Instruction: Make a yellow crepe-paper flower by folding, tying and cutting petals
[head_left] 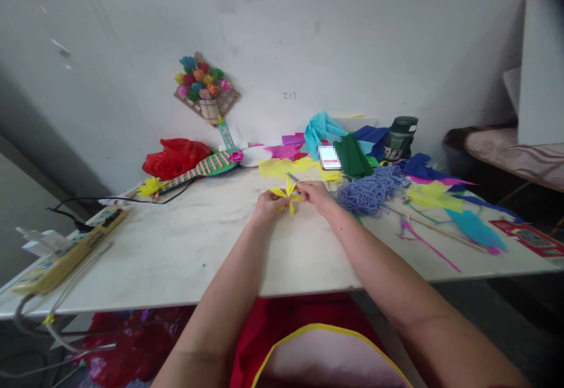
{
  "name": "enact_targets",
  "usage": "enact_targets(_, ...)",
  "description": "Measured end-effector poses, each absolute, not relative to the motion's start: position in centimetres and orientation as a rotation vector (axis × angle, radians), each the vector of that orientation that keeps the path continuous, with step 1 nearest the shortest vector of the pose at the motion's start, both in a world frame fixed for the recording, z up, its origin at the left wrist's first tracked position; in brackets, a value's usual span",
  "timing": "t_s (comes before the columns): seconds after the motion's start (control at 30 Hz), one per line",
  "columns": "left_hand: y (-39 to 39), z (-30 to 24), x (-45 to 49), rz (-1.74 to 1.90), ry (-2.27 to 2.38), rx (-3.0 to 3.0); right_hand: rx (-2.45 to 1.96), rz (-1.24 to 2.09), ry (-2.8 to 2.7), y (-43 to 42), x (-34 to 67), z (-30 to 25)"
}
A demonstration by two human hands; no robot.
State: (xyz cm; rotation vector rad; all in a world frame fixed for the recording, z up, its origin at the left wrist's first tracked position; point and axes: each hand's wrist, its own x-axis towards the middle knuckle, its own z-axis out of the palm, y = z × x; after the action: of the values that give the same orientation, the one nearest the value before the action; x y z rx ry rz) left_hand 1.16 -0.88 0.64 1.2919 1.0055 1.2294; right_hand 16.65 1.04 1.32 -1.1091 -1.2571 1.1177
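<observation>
Over the middle of the table (176,258), my left hand (267,204) pinches a yellow crepe paper flower (291,207) with narrow petals spread out. My right hand (315,193) is closed on scissors (291,177); their pointed metal blades stick out by the petals, and the handles are hidden in the fingers. The right fingertips are close to the flower, and I cannot tell whether they touch it. Sheets of yellow crepe paper (277,168) lie just behind the hands. A tangled heap of purple-blue yarn (372,191) is beside my right wrist.
A power strip (66,258) with plugs and cables runs along the left edge. Further back are a red plastic bag (176,159), a green pipa-shaped craft (211,166), a phone (329,157) and a dark jar (400,139). A thin stick (440,229) and paper scraps lie right.
</observation>
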Motion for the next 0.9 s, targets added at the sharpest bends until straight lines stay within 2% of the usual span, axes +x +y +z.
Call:
enact_targets(0.33, -0.91, 0.78, 1.46, 1.286, 1.073, 1.27, -1.088, 1.164, -1.204, 0.65, 16.58, 1.75)
enact_targets(0.9, -0.12, -0.06, 0.94, 1.282, 0.925, 1.162, -0.991, 0.903, -1.372, 1.07, 16.66, 0.98)
